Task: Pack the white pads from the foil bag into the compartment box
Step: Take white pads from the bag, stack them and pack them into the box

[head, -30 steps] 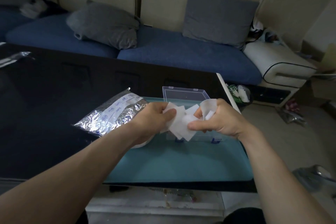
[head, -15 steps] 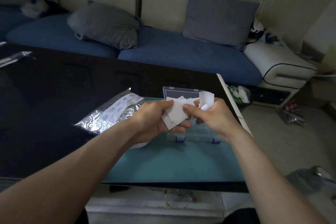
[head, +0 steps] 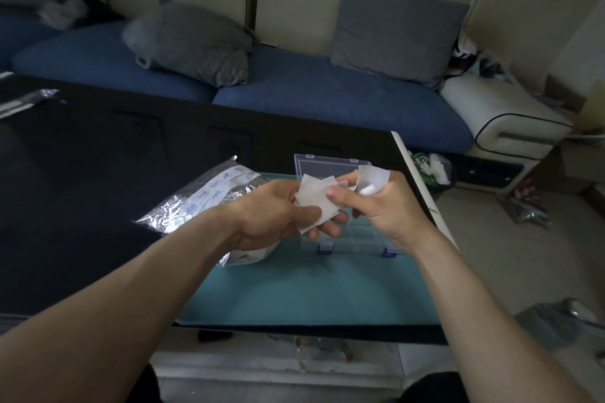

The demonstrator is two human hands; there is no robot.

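A: Two hands up over the mat, both busy. Left hand [head: 278, 209] grips a small fan of white pads [head: 316, 201], thumb on top, fingers curled under.

B: And the rt one?

A: Right hand [head: 383, 206] pinches the same pads w/ thumb + forefinger, and has a curled pad [head: 371, 178] tucked in its other fingers.

B: Where's the box?

A: Compartment box [head: 347, 235] sits just below/behind the hands on the teal mat [head: 311, 291], lid up at the far side. Can't tell what's in the compartments.

B: Bag?

A: Foil bag [head: 203, 199] lies left of the box, partly on the mat, partly on the black table [head: 98, 157], under the left wrist.

B: Farther back?

A: Blue sofa [head: 327, 91] w/ grey cushions [head: 190, 42].
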